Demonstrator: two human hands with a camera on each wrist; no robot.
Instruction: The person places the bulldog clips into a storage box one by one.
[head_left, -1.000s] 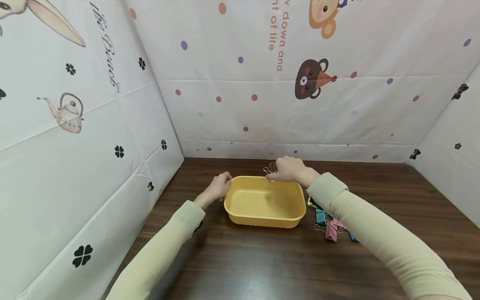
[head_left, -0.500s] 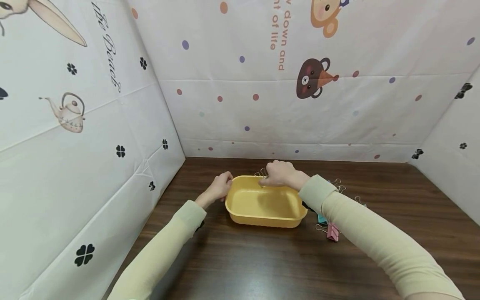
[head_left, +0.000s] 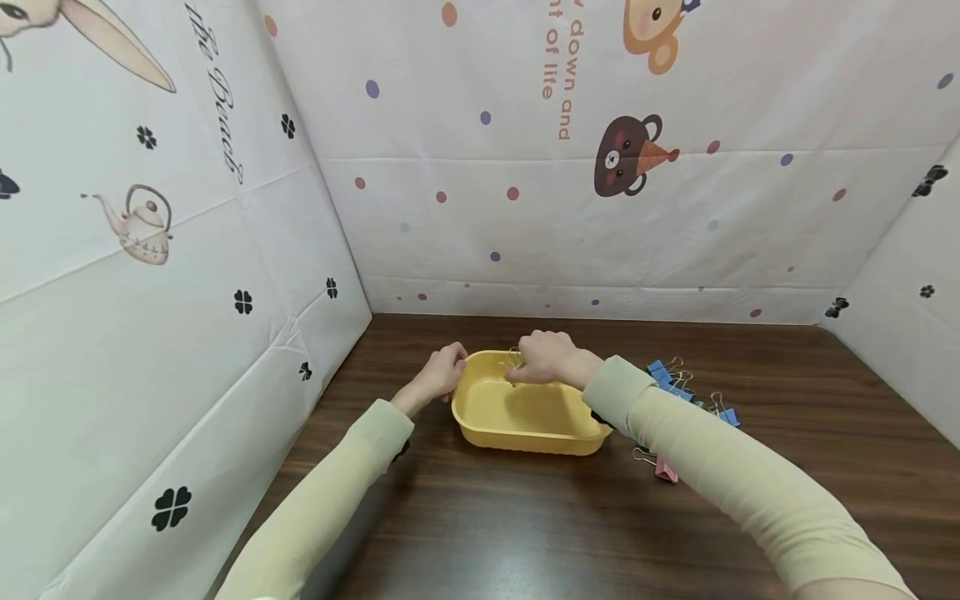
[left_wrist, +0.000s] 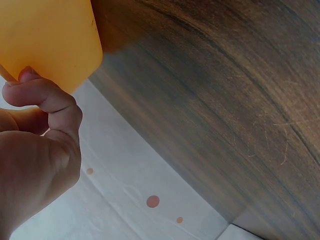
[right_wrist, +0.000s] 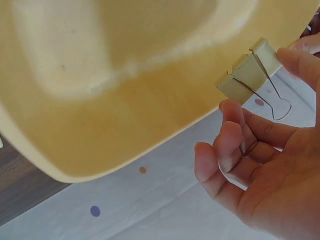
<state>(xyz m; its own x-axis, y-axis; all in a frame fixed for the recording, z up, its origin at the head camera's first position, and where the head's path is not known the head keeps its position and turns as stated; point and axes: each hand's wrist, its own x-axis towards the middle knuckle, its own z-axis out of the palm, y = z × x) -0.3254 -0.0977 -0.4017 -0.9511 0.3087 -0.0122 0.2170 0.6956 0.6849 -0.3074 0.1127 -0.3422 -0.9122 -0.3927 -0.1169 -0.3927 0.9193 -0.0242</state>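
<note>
A yellow plastic basin (head_left: 534,442) stands on the dark wooden table. At its left end my left hand (head_left: 438,375) grips the rim; the left wrist view shows curled fingers (left_wrist: 42,95) against the basin's wall. Over the inside of the basin, toward its back, my right hand (head_left: 551,358) pinches a pale yellow binder clip (right_wrist: 245,75) between thumb and index finger. The clip's wire handles (right_wrist: 281,111) point back toward the palm in the right wrist view, and the other fingers curl loosely below it. Inside, the basin's floor shows bare.
Right of the basin lies a loose group of binder clips: several blue ones (head_left: 662,373), a pink one (head_left: 665,470) and others partly hidden under the right sleeve (head_left: 720,450). White printed cloth (head_left: 450,233) rises behind the table and along both sides.
My right hand has carried the binder clip left and down, from the basin's back rim to over its inside. The sleeve uncovers blue clips at the back. My left hand stays on the rim.
</note>
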